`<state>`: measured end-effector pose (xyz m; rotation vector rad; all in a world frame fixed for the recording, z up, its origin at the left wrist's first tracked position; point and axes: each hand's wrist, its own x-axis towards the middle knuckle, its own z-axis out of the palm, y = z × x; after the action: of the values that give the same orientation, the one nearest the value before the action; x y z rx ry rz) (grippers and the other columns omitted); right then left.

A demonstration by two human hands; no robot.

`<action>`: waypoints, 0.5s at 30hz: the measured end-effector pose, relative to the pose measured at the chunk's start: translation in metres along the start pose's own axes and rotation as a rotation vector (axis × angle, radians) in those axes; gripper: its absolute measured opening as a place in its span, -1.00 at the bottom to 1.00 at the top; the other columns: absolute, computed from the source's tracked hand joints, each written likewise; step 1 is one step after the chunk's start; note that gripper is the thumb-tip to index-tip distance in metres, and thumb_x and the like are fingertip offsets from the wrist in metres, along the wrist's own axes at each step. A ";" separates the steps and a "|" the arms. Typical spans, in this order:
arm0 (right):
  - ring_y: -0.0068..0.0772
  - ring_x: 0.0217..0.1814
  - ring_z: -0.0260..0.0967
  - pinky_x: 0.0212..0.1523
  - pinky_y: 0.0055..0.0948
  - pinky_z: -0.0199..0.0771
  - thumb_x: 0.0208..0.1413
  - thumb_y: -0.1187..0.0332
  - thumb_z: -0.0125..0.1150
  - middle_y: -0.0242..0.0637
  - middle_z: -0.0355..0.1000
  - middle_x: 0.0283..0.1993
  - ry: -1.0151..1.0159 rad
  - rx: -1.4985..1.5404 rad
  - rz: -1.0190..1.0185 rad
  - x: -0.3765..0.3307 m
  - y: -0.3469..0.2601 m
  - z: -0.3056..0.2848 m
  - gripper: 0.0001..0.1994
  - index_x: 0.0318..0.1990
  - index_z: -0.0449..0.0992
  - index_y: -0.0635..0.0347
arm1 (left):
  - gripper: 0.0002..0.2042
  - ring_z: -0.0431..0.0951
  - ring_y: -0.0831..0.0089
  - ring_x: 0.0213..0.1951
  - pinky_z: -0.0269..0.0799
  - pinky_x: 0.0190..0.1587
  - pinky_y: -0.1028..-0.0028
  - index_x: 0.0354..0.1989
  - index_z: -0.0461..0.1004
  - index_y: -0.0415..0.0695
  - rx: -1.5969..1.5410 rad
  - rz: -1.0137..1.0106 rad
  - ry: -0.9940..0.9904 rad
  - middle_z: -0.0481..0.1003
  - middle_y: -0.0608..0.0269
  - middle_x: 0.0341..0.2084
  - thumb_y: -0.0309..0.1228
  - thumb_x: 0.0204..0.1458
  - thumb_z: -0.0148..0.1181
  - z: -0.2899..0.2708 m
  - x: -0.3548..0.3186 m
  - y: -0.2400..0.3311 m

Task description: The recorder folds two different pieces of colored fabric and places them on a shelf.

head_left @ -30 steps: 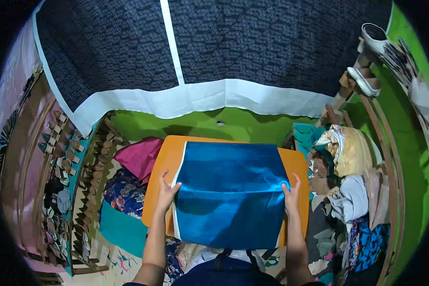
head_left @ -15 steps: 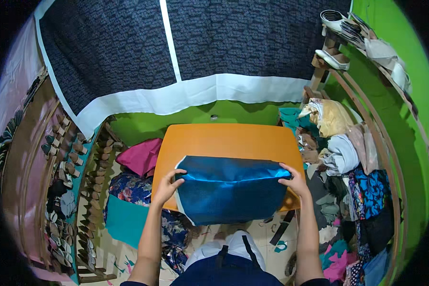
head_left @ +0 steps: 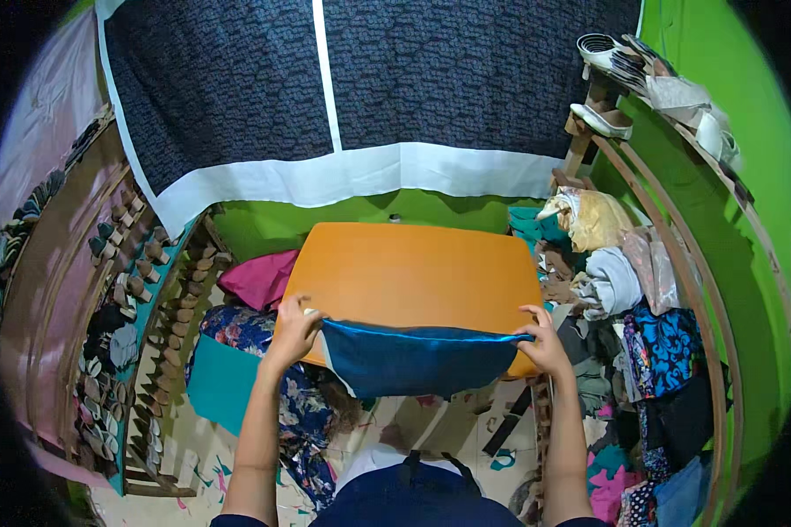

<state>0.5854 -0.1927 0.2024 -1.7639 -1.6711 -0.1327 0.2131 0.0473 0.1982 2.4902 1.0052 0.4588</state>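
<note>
A dark blue piece of fabric [head_left: 417,360] with a shiny top fold hangs over the near edge of an orange table [head_left: 413,272]. My left hand [head_left: 296,332] pinches the fabric's upper left corner, thumb against fingers. At the upper right corner, my right hand [head_left: 545,344] grips the cloth between thumb and fingers. The cloth's top edge is stretched between both hands and sags slightly in the middle. A pale strip runs down its left side.
Magenta cloth [head_left: 257,278], floral cloth and a teal piece [head_left: 224,382] lie left of the table. Shoe racks [head_left: 163,351] line the left. Heaped fabrics [head_left: 620,281] and a wooden rail [head_left: 677,228] stand right. Scraps litter the tiled floor [head_left: 387,439]. A dark curtain [head_left: 483,79] hangs behind.
The fabric's far part, spread on the tabletop before, is now folded down toward me, baring more of the orange surface. Both hands still hold its sides.
</note>
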 end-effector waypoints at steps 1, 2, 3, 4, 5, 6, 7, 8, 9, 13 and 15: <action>-0.32 -0.14 0.28 -0.10 -0.43 0.26 -0.20 0.49 0.16 -0.21 0.34 -0.28 -0.100 0.311 0.161 -0.001 0.000 -0.009 -0.89 -0.43 0.48 0.23 | -0.81 0.20 0.07 -0.06 0.13 -0.03 0.24 -0.28 0.46 -0.12 0.090 0.121 0.138 0.29 -0.01 -0.28 -0.56 -0.11 0.01 0.000 -0.003 0.000; -0.38 -0.15 0.30 -0.11 -0.47 0.27 -0.17 0.50 0.14 -0.23 0.36 -0.27 -0.204 0.622 0.323 -0.003 0.002 -0.016 -0.90 -0.42 0.46 0.28 | -0.83 0.18 0.06 -0.02 0.13 -0.02 0.23 -0.29 0.45 -0.14 0.180 0.240 0.275 0.30 -0.02 -0.23 -0.55 -0.09 0.01 0.000 -0.005 0.002; -0.54 -0.28 0.30 -0.21 -0.56 0.27 -0.11 0.51 0.11 -0.37 0.37 -0.34 -0.160 0.764 0.401 -0.007 0.010 -0.012 -0.91 -0.40 0.43 0.31 | -0.84 0.21 0.04 -0.01 0.15 0.00 0.24 -0.28 0.42 -0.21 -0.023 0.244 0.234 0.31 -0.05 -0.18 -0.52 -0.06 0.02 0.000 -0.004 0.003; -0.63 -0.36 0.25 -0.29 -0.63 0.25 -0.06 0.50 0.10 -0.47 0.35 -0.43 -0.151 0.737 0.468 -0.013 0.022 -0.013 -0.90 -0.35 0.41 0.29 | -0.85 0.33 0.21 -0.12 0.23 -0.07 0.36 -0.27 0.37 -0.26 -0.323 0.161 0.089 0.36 0.06 -0.26 -0.49 0.00 0.00 0.006 0.001 0.002; -0.66 -0.38 0.23 -0.33 -0.64 0.23 -0.04 0.49 0.10 -0.48 0.33 -0.43 -0.050 0.799 0.489 -0.013 0.028 -0.008 -0.91 -0.34 0.42 0.27 | -0.85 0.35 0.33 -0.21 0.25 -0.13 0.44 -0.27 0.36 -0.26 -0.439 0.085 0.116 0.37 0.14 -0.32 -0.46 0.03 0.00 0.011 0.005 0.008; -0.68 -0.39 0.21 -0.36 -0.66 0.22 -0.02 0.47 0.11 -0.50 0.32 -0.44 0.051 0.861 0.510 -0.013 0.035 -0.005 -0.91 -0.33 0.42 0.25 | -0.84 0.38 0.46 -0.29 0.28 -0.20 0.52 -0.27 0.36 -0.26 -0.554 0.007 0.144 0.38 0.23 -0.38 -0.43 0.05 0.00 0.017 0.008 0.015; -0.68 -0.39 0.21 -0.36 -0.66 0.22 -0.02 0.47 0.11 -0.50 0.32 -0.44 0.042 0.864 0.508 -0.008 0.037 -0.003 -0.91 -0.33 0.42 0.25 | -0.84 0.38 0.46 -0.29 0.28 -0.20 0.52 -0.27 0.36 -0.26 -0.553 -0.001 0.149 0.38 0.23 -0.38 -0.43 0.05 0.00 0.019 0.011 0.019; -0.69 -0.39 0.21 -0.36 -0.67 0.21 -0.01 0.45 0.12 -0.50 0.31 -0.44 0.083 0.893 0.550 -0.001 0.039 -0.001 -0.90 -0.33 0.42 0.25 | -0.84 0.36 0.54 -0.33 0.28 -0.24 0.56 -0.27 0.36 -0.25 -0.663 -0.055 0.207 0.37 0.30 -0.42 -0.40 0.05 0.02 0.021 0.015 0.023; -0.71 -0.39 0.21 -0.36 -0.68 0.21 0.00 0.43 0.13 -0.50 0.31 -0.44 0.125 0.920 0.592 0.007 0.042 0.001 -0.89 -0.32 0.42 0.26 | -0.83 0.33 0.63 -0.37 0.27 -0.28 0.60 -0.28 0.37 -0.23 -0.773 -0.108 0.265 0.35 0.36 -0.46 -0.38 0.05 0.03 0.022 0.020 0.027; -0.71 -0.41 0.20 -0.37 -0.67 0.21 0.01 0.41 0.13 -0.50 0.31 -0.43 0.170 0.904 0.555 0.042 0.056 0.003 -0.87 -0.31 0.42 0.28 | -0.84 0.32 0.67 -0.41 0.25 -0.35 0.63 -0.30 0.39 -0.21 -0.766 -0.156 0.386 0.36 0.41 -0.51 -0.38 0.03 0.05 0.030 0.053 0.026; -0.70 -0.41 0.21 -0.38 -0.67 0.21 0.01 0.39 0.14 -0.50 0.32 -0.42 0.161 0.799 0.508 0.068 0.056 0.013 -0.84 -0.30 0.43 0.29 | -0.84 0.32 0.68 -0.42 0.24 -0.36 0.64 -0.31 0.39 -0.20 -0.783 -0.149 0.403 0.36 0.42 -0.51 -0.37 0.03 0.05 0.026 0.069 0.009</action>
<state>0.6430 -0.1246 0.2046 -1.4264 -0.9110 0.5356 0.2769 0.0842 0.1897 1.6439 0.9035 1.0910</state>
